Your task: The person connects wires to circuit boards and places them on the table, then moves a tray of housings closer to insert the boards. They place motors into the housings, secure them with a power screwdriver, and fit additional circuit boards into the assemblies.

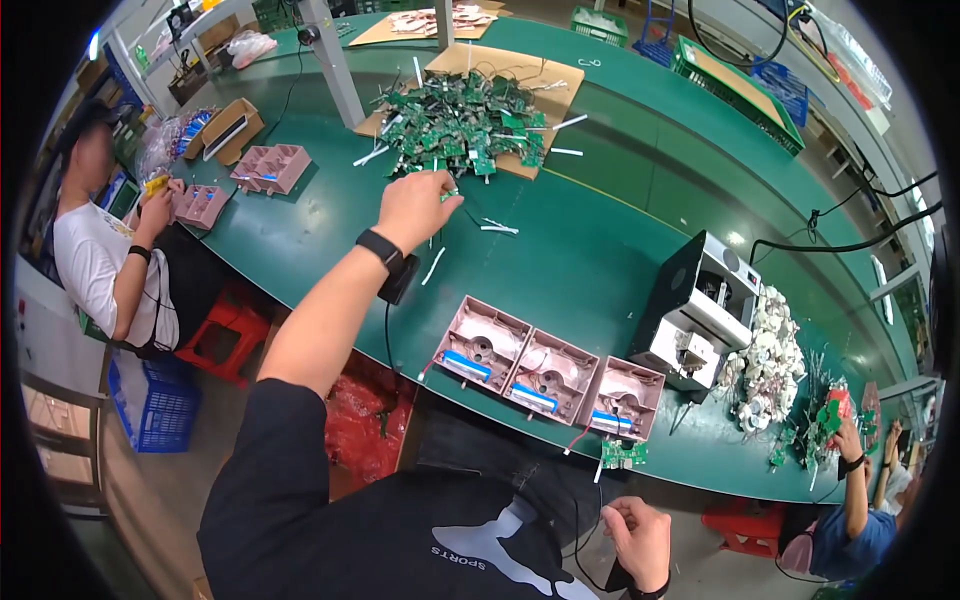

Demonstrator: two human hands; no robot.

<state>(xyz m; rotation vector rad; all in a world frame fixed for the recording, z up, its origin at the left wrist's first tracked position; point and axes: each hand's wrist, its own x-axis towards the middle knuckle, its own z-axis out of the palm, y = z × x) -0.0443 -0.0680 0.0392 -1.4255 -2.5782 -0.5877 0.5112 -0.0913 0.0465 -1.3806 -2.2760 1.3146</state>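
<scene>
Fingers of the left hand (415,205) curl closed at the near edge of the pile of green circuit boards (462,125); what they pinch cannot be told. Fingers of the right hand (638,540) are loosely clenched on a thin black wire (577,530), low near the body. Just above them, three pink plastic housings (548,375) sit on the green table (590,250), a small green circuit board (623,455) beside.

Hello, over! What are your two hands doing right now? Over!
Left hand reaching into green circuit board pile. Right hand near lap, pinching a thin wire. Three pink housings wait between.
</scene>
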